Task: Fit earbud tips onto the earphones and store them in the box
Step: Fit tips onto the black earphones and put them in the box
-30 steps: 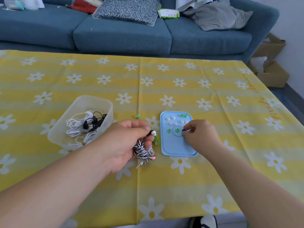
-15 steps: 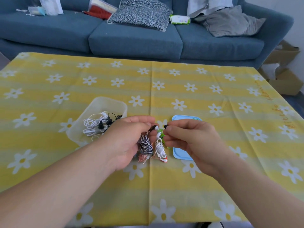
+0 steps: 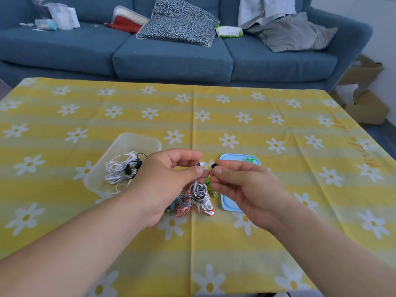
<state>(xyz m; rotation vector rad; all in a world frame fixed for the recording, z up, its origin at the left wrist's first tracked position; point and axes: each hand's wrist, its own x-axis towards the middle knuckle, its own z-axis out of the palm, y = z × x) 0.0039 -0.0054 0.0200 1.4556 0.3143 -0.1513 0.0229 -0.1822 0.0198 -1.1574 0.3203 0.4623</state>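
Your worktop wears a yellow daisy-print cloth (image 3: 64, 129). Beyond it you face a blue sofa (image 3: 171, 58) carrying a black-and-white patterned cushion (image 3: 180, 22), a grey pillow (image 3: 295, 33) and a wipes pack (image 3: 228, 31). Cardboard boxes (image 3: 364, 103) sit at your right.

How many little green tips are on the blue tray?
2: one green tip and another beside it at the far edge of the blue tray. The right hand covers much of it, so more may be hidden.
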